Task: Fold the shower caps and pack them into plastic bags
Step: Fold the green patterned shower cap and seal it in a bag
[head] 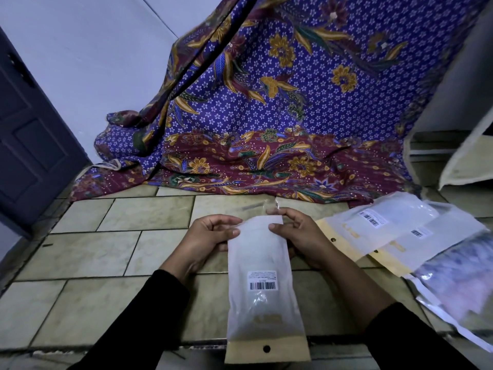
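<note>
A long frosted plastic bag [262,287] with a barcode label and a tan header with a hole lies lengthwise between my hands, its far end lifted off the tiled floor. My left hand [210,236] pinches the bag's far left edge with thumb and fingers. My right hand [296,233] pinches the far right corner, where a clear flap [272,205] sticks up. Something pale and white shows faintly through the bag; I cannot tell what it is.
Several more frosted bags with barcodes and tan headers [386,231] lie fanned out on the right, beside a crinkly clear package [458,279]. A purple and maroon floral cloth [266,134] hangs and spreads across the back. A dark door [29,134] stands at the left.
</note>
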